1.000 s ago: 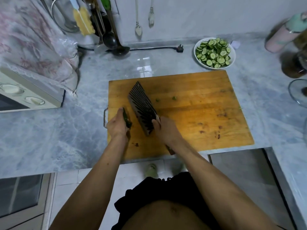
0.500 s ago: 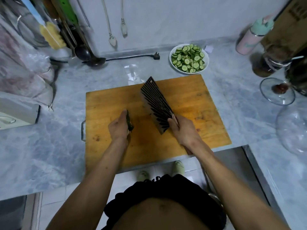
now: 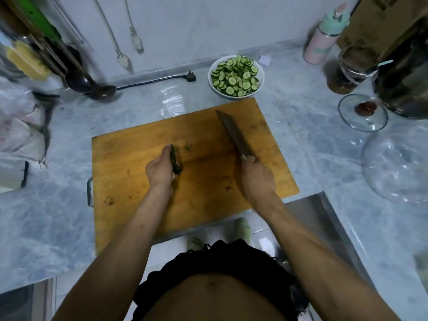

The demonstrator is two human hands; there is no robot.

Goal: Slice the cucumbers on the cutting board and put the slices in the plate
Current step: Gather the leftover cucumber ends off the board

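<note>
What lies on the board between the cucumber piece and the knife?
In the head view, only bare board lies between the cucumber piece, held in the left hand, and the knife in the right hand.

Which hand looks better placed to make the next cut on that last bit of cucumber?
The right hand: it grips the knife, blade over the cutting board. The left hand holds the cucumber piece, so it probably steadies.
</note>
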